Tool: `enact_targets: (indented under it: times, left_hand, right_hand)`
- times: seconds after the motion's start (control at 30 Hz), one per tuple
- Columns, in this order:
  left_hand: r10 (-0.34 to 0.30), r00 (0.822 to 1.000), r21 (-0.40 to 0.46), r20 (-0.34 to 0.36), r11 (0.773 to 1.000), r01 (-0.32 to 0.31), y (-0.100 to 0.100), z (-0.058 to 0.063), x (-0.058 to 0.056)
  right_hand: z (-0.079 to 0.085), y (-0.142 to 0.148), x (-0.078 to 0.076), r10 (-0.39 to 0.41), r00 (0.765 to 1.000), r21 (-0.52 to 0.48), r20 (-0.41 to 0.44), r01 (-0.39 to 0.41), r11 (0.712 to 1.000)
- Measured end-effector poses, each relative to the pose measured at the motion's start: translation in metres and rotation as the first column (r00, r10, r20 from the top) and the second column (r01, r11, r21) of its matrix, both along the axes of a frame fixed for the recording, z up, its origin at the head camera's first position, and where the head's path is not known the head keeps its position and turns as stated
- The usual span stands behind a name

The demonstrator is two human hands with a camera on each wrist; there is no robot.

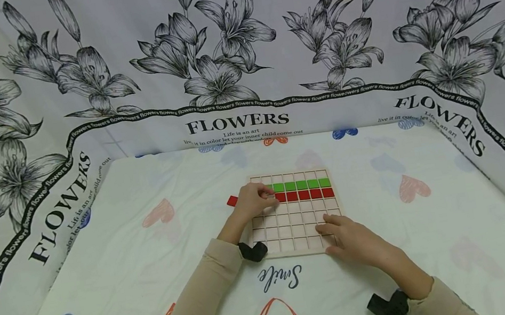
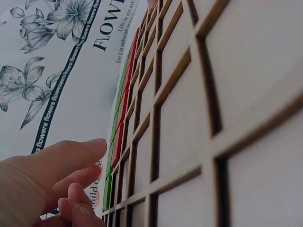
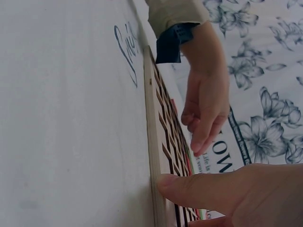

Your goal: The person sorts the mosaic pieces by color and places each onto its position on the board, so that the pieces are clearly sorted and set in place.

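Observation:
A light wooden grid board (image 1: 298,232) lies on the table, with a row of green tiles (image 1: 301,185) and a row of red tiles (image 1: 303,194) in its far cells. Over the left end of these rows is my left hand (image 1: 252,200), fingertips right at the red row. In the left wrist view, its thumb (image 2: 90,147) stands apart from the bent fingers, and no tile shows between them. A loose red tile (image 1: 232,200) pokes out left of that hand, partly hidden. My right hand (image 1: 353,237) rests on the board's near right corner, its thumb (image 3: 177,185) on the wooden rim.
White cloth with printed hearts (image 1: 158,213) covers the table. A flower-patterned curtain (image 1: 227,48) stands behind it and along both sides. Black straps (image 1: 253,251) sit at the wrists. The word Smile (image 1: 281,278) is printed in front of the board.

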State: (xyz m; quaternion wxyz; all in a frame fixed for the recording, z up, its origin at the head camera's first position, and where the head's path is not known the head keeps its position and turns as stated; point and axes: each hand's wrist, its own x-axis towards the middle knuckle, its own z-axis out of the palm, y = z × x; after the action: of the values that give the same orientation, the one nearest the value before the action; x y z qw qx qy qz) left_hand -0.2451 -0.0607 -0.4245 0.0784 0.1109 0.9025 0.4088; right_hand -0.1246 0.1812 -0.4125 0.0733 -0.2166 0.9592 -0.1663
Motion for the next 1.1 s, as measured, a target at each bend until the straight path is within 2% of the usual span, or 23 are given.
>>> enact_targets:
  times: [0.3, 0.73, 0.97, 1.1]
  left_hand:
    - [0.004, 1.000, 0.021, -0.010, 1.000, -0.003, -0.011, 0.005, 0.005]
    - [0.033, 0.999, 0.013, -0.003, 0.999, -0.033, -0.029, 0.006, 0.006]
    - [0.026, 0.999, 0.006, -0.036, 1.000, -0.025, -0.036, 0.008, 0.008]
    - [0.025, 0.998, 0.029, -0.049, 0.999, -0.024, -0.042, 0.006, 0.006]
  right_hand:
    - [0.000, 0.000, 0.000, -0.003, 1.000, 0.005, -0.001, 0.003, 1.000]
    - [-0.001, 0.000, 0.000, -0.008, 1.000, 0.000, 0.004, 0.008, 1.000]
    - [0.000, -0.001, 0.000, -0.002, 1.000, -0.003, 0.005, 0.003, 1.000]
    - [0.001, -0.001, 0.001, -0.001, 1.000, -0.007, 0.007, 0.001, 1.000]
